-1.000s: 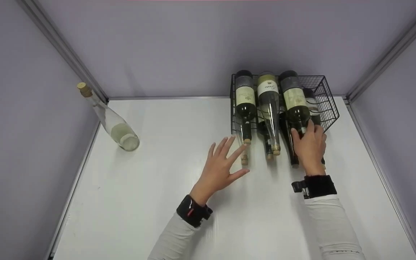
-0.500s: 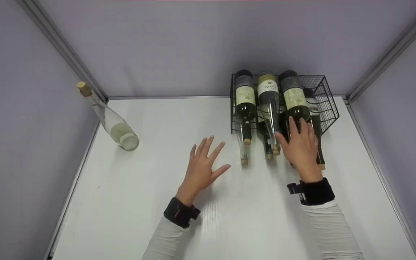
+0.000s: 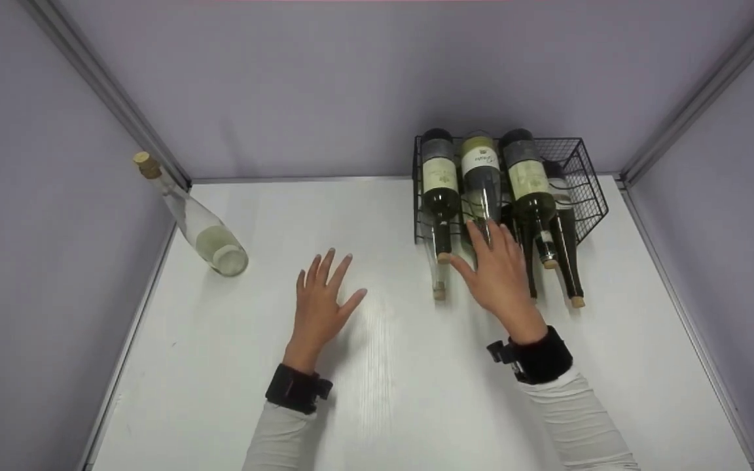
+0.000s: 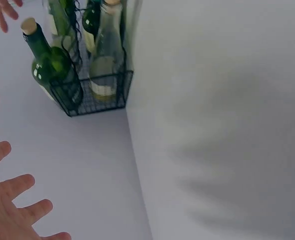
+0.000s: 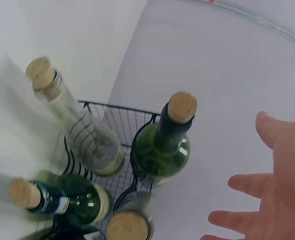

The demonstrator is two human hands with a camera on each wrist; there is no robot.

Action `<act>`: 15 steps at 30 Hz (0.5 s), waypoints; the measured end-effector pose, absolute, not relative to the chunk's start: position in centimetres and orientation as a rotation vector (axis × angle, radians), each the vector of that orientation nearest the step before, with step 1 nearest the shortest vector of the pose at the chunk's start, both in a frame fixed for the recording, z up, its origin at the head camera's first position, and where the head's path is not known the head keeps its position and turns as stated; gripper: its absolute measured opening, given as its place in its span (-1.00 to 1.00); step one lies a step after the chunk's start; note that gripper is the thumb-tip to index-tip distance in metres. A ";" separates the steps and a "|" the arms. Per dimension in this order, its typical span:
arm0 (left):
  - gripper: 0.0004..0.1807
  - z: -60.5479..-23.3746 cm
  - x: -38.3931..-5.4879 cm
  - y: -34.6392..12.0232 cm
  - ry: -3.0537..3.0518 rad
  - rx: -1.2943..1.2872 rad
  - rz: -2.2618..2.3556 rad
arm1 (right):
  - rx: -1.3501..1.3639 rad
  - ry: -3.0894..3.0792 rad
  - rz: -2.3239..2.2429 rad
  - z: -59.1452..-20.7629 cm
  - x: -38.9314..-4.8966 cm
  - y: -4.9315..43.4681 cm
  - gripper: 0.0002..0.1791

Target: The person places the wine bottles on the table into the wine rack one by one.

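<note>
In the head view, my right hand [image 3: 500,275], fingers spread, is in front of the black wire rack [image 3: 590,190]. It overlaps the neck of a clear wine bottle with a white label [image 3: 482,163] and hides part of the bottles below. A dark green wine bottle [image 3: 440,180] lies left of that one, a green wine bottle [image 3: 529,176] to its right, all with corks toward me. The right wrist view shows the right hand [image 5: 280,185] apart from the corked bottles. My left hand [image 3: 318,311] hovers over the white table with spread fingers, holding nothing.
A corked clear bottle [image 3: 210,235] stands upright at the table's left. Lower bottles, including a dark one [image 3: 567,255] and a clear one [image 3: 438,278], stick out of the rack's front. Grey walls [image 3: 298,91] close in the white table [image 3: 377,405] at the back and sides.
My right hand has left the neck of the right-hand green bottle and moved left across the rack's front. My left hand has drawn away from the rack to the left. The bottles stay put.
</note>
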State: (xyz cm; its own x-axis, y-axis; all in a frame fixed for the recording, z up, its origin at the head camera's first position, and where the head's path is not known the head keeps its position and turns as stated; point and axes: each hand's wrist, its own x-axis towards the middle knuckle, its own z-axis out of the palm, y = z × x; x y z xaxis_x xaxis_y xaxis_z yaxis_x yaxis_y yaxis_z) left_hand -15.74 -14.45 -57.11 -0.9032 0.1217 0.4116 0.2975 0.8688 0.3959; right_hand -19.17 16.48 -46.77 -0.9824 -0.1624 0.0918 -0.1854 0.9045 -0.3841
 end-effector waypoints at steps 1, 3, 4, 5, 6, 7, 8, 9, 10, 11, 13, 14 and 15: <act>-0.25 -57.4 -15.7 -14.9 -2.673 -0.289 -0.642 | 0.292 -3.007 0.618 -46.7 -19.1 16.1 -0.15; -0.25 -57.8 -15.7 -15.7 -2.694 -0.245 -0.637 | 0.320 -3.000 0.613 -46.7 -18.9 15.4 -0.16; -0.25 -58.0 -15.8 -16.1 -2.702 -0.222 -0.636 | 0.336 -2.998 0.612 -46.7 -18.9 15.1 -0.17; -0.25 -58.2 -15.8 -16.4 -2.709 -0.201 -0.636 | 0.357 -2.995 0.614 -46.6 -18.8 14.8 -0.17; -0.25 -58.3 -15.8 -16.8 -2.714 -0.180 -0.639 | 0.375 -2.995 0.612 -46.6 -18.7 14.5 -0.18; -0.26 -58.5 -15.8 -17.1 -2.717 -0.159 -0.644 | 0.392 -2.994 0.613 -46.6 -18.6 14.2 -0.18; -0.27 -58.6 -15.8 -17.4 -2.723 -0.136 -0.648 | 0.409 -2.995 0.617 -46.6 -18.5 14.0 -0.17; -0.27 -58.6 -15.9 -17.7 -2.729 -0.114 -0.651 | 0.426 -2.996 0.626 -46.6 -18.4 13.7 -0.17; -0.28 -58.7 -15.9 -18.0 -2.735 -0.093 -0.649 | 0.443 -2.999 0.626 -46.6 -18.3 13.5 -0.17; -0.28 -58.7 -15.9 -18.3 -2.739 -0.074 -0.650 | 0.462 -3.001 0.621 -46.6 -18.2 13.3 -0.17; -0.29 -58.7 -15.9 -18.8 -2.745 -0.034 -0.655 | 0.486 -3.005 0.608 -46.6 -18.0 12.9 -0.18; -0.29 -58.7 -15.9 -19.1 -2.750 -0.012 -0.655 | 0.496 -3.009 0.597 -46.6 -18.0 12.8 -0.18; -0.29 -58.7 -16.0 -19.4 -2.746 0.009 -0.664 | 0.504 -3.009 0.588 -46.6 -17.9 12.6 -0.18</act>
